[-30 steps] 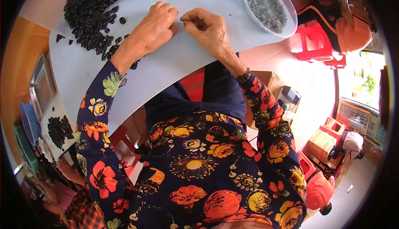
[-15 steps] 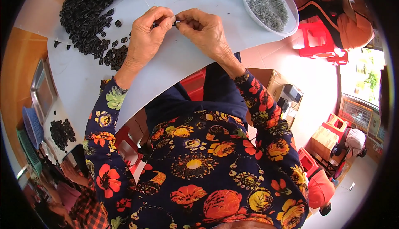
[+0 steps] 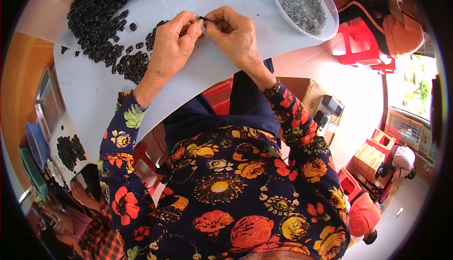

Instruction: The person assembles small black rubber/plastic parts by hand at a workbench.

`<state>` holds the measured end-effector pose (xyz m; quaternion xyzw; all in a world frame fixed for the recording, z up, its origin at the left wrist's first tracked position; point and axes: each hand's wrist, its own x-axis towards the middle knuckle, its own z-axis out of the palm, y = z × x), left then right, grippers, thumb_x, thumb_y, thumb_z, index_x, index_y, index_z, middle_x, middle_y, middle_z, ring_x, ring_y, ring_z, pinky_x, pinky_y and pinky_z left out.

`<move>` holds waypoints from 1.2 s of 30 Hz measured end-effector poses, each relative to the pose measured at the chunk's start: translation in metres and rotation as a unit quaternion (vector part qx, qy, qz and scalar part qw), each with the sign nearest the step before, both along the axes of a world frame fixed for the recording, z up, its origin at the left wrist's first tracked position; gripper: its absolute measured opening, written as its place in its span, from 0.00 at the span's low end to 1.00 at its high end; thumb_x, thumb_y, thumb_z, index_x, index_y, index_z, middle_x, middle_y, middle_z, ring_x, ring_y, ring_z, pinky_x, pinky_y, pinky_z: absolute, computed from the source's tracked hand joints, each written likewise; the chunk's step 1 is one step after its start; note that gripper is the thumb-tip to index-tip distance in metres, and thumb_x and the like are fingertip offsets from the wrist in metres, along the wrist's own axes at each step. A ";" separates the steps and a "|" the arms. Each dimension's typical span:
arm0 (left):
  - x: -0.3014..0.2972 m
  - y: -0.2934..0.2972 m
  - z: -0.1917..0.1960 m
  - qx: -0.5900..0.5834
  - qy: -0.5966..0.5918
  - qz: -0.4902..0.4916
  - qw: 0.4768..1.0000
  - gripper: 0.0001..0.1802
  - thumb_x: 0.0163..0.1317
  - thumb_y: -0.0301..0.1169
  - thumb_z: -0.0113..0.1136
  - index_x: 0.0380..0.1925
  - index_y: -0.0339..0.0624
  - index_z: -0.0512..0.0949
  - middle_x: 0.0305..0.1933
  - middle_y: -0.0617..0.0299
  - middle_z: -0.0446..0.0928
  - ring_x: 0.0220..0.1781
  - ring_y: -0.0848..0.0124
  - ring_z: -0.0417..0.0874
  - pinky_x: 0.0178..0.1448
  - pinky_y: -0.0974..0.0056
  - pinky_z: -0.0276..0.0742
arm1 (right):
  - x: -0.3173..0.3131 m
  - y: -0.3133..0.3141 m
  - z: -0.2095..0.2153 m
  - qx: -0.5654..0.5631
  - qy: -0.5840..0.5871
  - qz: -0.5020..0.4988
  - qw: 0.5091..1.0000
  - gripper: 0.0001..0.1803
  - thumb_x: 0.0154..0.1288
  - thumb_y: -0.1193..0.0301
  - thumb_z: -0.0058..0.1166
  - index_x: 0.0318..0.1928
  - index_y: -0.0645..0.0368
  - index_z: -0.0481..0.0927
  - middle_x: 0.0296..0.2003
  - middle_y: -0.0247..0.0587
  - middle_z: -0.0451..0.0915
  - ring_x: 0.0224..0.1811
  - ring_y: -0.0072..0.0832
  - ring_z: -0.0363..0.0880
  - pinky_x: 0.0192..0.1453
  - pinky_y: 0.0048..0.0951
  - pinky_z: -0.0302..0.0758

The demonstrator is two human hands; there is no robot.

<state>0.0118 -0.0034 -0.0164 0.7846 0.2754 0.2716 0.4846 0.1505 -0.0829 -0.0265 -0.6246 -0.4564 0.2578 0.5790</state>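
Observation:
Over the table, my left hand [image 3: 173, 45] and my right hand [image 3: 234, 36] meet fingertip to fingertip, both closed in a pinch. Between them shows a small black piece [image 3: 203, 18], mostly covered by the fingers. To the left spreads a big pile of small black plastic pieces with holes [image 3: 101, 12]. A smaller cluster of the same pieces [image 3: 132, 66] lies beside my left wrist. On the right, a round clear plastic tub [image 3: 333, 26] holds many tiny silvery metal parts [image 3: 302, 7], too small to name.
The pale table [image 3: 89, 90] has a curved near edge in front of my lap. At left are a metal tray [image 3: 49, 97], a blue basket [image 3: 37, 142], more black pieces [image 3: 71, 152] and another person's hand [image 3: 81, 195]. Red stools [image 3: 356, 43] and a cardboard box [image 3: 297, 92] stand right.
My left hand has shifted slightly right and down, and my right hand a little up. More loose black pieces show beside my left hand. Both hands remain pinched together.

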 end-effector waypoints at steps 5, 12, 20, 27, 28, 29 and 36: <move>0.010 0.000 0.000 0.055 -0.051 0.019 0.997 0.08 0.65 0.29 0.52 0.35 0.33 0.74 0.23 0.61 0.75 0.25 0.78 0.72 0.31 0.71 0.70 | 0.000 0.000 -0.002 0.051 -0.097 0.003 0.994 0.05 0.55 0.78 0.58 0.32 0.67 0.78 0.25 0.40 0.82 0.26 0.19 0.79 0.32 0.23 0.77; 0.008 0.016 -0.002 0.025 -0.017 0.027 0.999 0.08 0.65 0.30 0.50 0.34 0.36 0.75 0.24 0.60 0.75 0.25 0.75 0.74 0.33 0.70 0.71 | 0.005 0.000 0.000 0.036 0.096 -0.005 0.995 0.05 0.59 0.79 0.54 0.35 0.68 0.77 0.26 0.37 0.80 0.26 0.19 0.78 0.33 0.22 0.77; 0.015 0.045 0.004 0.180 0.030 -0.015 0.983 0.06 0.60 0.27 0.52 0.34 0.36 0.75 0.25 0.58 0.74 0.32 0.65 0.73 0.38 0.63 0.72 | -0.007 -0.029 0.004 0.071 0.181 -0.043 0.980 0.05 0.60 0.81 0.52 0.37 0.69 0.77 0.28 0.36 0.79 0.31 0.20 0.81 0.39 0.20 0.77; 0.041 0.054 0.006 0.242 0.156 -0.134 0.948 0.05 0.56 0.26 0.53 0.32 0.37 0.71 0.29 0.56 0.68 0.39 0.58 0.69 0.45 0.57 0.70 | -0.007 -0.026 -0.007 0.077 0.119 -0.044 0.989 0.06 0.57 0.82 0.54 0.37 0.67 0.78 0.29 0.36 0.80 0.30 0.20 0.81 0.39 0.21 0.77; 0.042 0.056 0.006 0.259 0.170 -0.163 0.937 0.05 0.55 0.25 0.53 0.31 0.36 0.69 0.30 0.56 0.68 0.39 0.58 0.69 0.46 0.57 0.70 | -0.007 -0.026 -0.007 0.073 0.112 -0.048 0.990 0.06 0.57 0.82 0.54 0.37 0.67 0.78 0.29 0.36 0.80 0.30 0.20 0.81 0.39 0.21 0.77; 0.042 0.057 0.007 0.259 0.171 -0.164 0.936 0.05 0.55 0.25 0.53 0.31 0.36 0.69 0.30 0.56 0.68 0.39 0.58 0.69 0.46 0.57 0.70 | -0.006 -0.026 -0.007 0.073 0.114 -0.049 0.990 0.06 0.57 0.82 0.54 0.37 0.67 0.78 0.29 0.36 0.80 0.30 0.20 0.81 0.39 0.21 0.77; 0.036 0.058 0.001 0.260 0.183 -0.148 0.936 0.08 0.56 0.25 0.53 0.27 0.36 0.63 0.27 0.56 0.66 0.36 0.59 0.69 0.41 0.56 0.69 | -0.003 -0.022 -0.005 0.058 0.094 -0.034 0.993 0.06 0.57 0.82 0.54 0.37 0.66 0.78 0.28 0.36 0.80 0.29 0.20 0.81 0.37 0.21 0.77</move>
